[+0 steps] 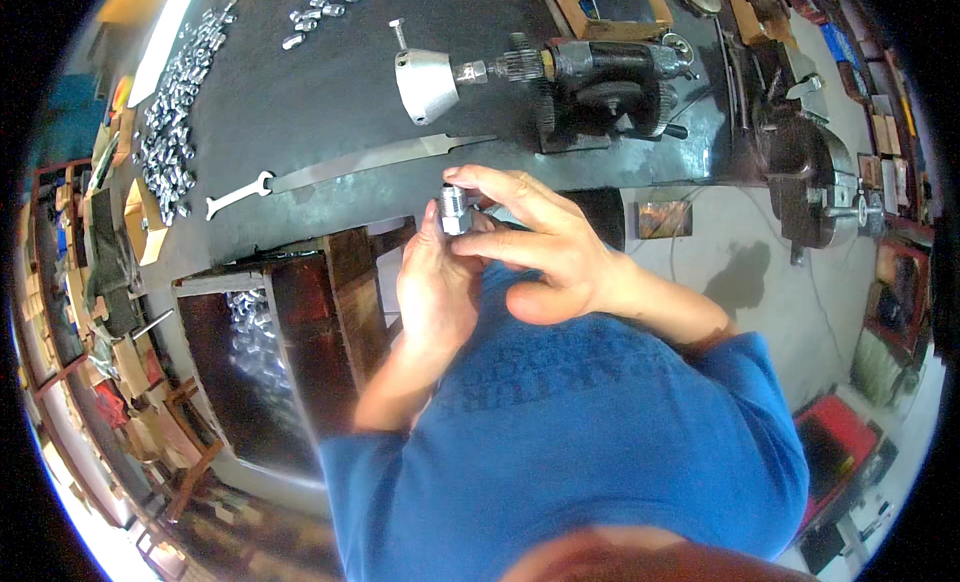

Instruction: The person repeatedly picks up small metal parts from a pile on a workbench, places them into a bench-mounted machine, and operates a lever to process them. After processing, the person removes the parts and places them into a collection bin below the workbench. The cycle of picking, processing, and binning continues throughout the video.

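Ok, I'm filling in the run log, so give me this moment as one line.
both hands: hold small metal fitting | left hand: grips from below | right hand: fingers at its top | bench: flat file, wrench untouched

The person wears a blue T-shirt (590, 432) that fills the lower middle and lower right of the frame. The cloth is a plain medium blue with soft folds. On the chest there is darker blue printing, which is seen upside down. The short sleeves end above the elbows: one sleeve edge is at the lower left of the shirt, the other is at the right of the frame. Both forearms are bare. The left hand (435, 282) and the right hand (545, 247), in the middle of the frame, have no gloves. No ring or watch can be seen.
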`<state>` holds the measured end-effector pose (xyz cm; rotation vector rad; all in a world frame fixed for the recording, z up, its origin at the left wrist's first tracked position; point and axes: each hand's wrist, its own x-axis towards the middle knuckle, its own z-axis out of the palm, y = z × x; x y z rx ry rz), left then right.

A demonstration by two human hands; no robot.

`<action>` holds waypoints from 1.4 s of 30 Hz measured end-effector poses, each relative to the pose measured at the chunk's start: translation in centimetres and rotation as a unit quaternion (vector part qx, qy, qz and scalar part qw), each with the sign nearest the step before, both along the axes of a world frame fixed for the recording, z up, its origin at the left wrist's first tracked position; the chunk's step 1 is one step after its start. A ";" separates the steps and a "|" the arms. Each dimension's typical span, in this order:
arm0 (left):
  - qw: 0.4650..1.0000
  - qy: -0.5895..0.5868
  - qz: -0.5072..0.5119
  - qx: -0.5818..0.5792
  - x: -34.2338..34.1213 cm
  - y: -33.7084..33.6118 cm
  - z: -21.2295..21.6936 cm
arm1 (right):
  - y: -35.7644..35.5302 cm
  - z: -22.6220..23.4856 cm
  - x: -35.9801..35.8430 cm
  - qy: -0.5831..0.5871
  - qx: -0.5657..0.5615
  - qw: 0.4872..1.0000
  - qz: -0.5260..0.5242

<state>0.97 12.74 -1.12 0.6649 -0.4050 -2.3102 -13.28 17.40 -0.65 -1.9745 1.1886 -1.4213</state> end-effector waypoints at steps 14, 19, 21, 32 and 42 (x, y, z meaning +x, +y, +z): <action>0.945 -0.142 -0.069 -0.287 0.2 -0.9 1.7 | 0.3 1.3 -0.4 0.053 -0.032 0.997 -0.051; 0.967 -0.085 -0.082 -0.227 0.2 -0.8 1.2 | 0.2 0.5 -0.4 0.022 -0.035 0.998 -0.039; 0.969 -0.067 -0.094 -0.218 0.3 -0.8 1.1 | 0.0 0.2 -0.7 0.011 -0.045 0.999 -0.025; 0.972 -0.033 -0.115 -0.200 0.4 -0.8 0.8 | 0.2 -0.2 -0.9 -0.005 -0.051 0.999 -0.017; 0.934 -0.137 -0.086 -0.319 0.2 -0.8 1.5 | 0.2 -0.4 -1.4 0.033 -0.071 0.996 -0.043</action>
